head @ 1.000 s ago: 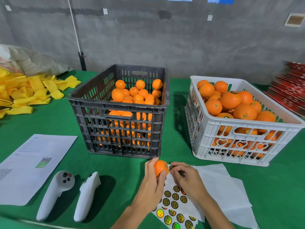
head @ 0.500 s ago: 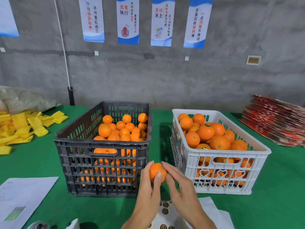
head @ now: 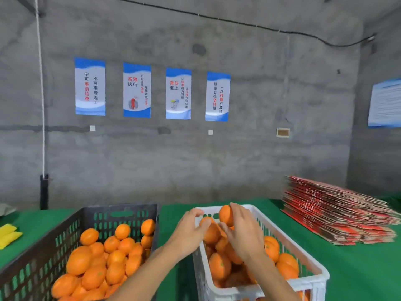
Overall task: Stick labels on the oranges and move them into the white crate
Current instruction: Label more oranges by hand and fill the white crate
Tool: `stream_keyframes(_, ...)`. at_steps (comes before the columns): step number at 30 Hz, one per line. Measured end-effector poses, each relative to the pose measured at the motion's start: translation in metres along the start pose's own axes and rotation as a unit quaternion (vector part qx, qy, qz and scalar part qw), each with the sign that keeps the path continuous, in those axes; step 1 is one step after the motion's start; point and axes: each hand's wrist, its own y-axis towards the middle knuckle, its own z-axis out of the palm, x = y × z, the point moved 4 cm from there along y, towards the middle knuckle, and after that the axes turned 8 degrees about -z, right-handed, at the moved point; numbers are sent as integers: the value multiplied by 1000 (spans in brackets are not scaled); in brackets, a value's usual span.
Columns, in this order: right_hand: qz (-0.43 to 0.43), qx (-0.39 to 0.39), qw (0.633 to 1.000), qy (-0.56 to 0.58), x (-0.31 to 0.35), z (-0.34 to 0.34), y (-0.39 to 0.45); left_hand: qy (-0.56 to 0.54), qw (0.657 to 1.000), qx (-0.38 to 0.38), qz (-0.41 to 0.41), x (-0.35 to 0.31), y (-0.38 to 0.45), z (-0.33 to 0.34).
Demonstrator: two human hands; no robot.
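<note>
Since half a second ago both hands have gone up and forward from the gap in front of the crates to over the white crate, and the orange that the left fingers were cupping is now with the right. I see the right hand pinching that orange between thumb and fingers above the far end of the crate, over the heap of labelled oranges already inside. The left hand hovers just beside it at the crate's left rim, fingers loosely spread, holding nothing — its fingertips sit at another orange in the pile. I cannot make out a label on the held fruit. To the left stands the dark crate, full of oranges, on the green table. Flattened red cartons are stacked at the right.
</note>
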Motion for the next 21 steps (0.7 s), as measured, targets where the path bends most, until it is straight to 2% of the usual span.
stream_keyframes(2,-4,21,999,-41,-13,9,18,26,1000,2,-1,11,25,-10)
stream_keyframes(5,-29,19,999,-42,-4,22,41,55,997,-45,-12,34,61,-39)
stream_keyframes(10,-103,23,986,129,88,67,72,149,975,-146,-74,111,93,-114)
stream_keyframes(15,-83,110,956,259,163,139,99,239,950,-76,-183,192,102,-147)
stream_keyframes(18,-64,155,949,266,177,177,114,254,946,-32,-200,218,126,-138)
stream_keyframes(21,-36,170,944,280,175,206,128,246,949,5,-196,217,157,-117)
